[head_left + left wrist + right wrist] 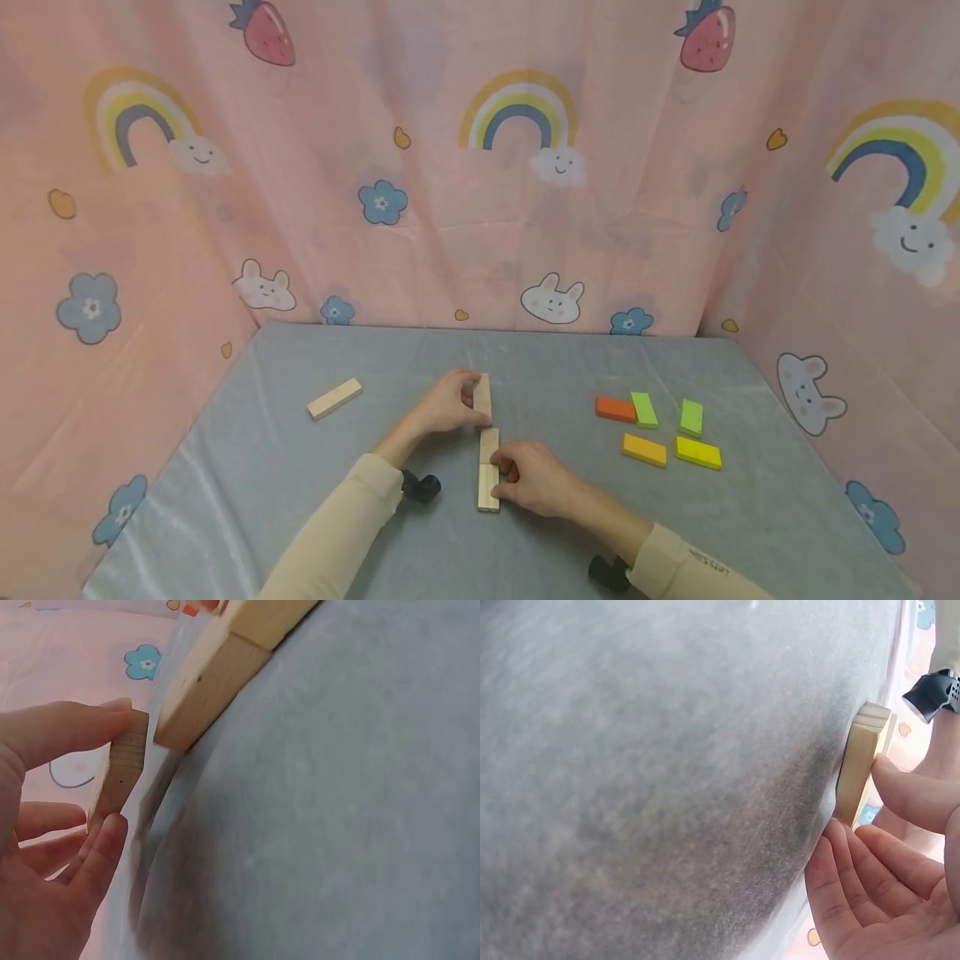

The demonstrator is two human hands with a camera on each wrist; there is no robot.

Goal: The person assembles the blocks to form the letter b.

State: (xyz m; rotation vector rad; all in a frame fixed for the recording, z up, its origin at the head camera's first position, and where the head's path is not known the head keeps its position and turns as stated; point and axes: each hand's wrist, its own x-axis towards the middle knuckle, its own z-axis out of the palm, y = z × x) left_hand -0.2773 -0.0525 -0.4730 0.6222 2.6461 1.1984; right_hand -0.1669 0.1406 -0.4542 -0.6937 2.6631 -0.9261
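Two plain wooden blocks, a middle block [489, 446] and a near block [488, 495], lie end to end on the grey cloth. Just beyond them my left hand [444, 404] pinches a third wooden block [127, 765] between thumb and fingers. In the left wrist view a small gap separates that block from the end of the row [206, 686]. My right hand [542, 481] holds the row from its right side, fingertips around where the two blocks meet. The right wrist view has the thumb on the near block's edge [859, 769], the fingers at its other end.
Another plain wooden block [334, 398] lies at the left. On the right are a red-orange block [616, 408], a green block [644, 410] touching it, a second green block [692, 417], an orange block [644, 450] and a yellow block [698, 453]. A pink printed curtain [442, 267] surrounds the table.
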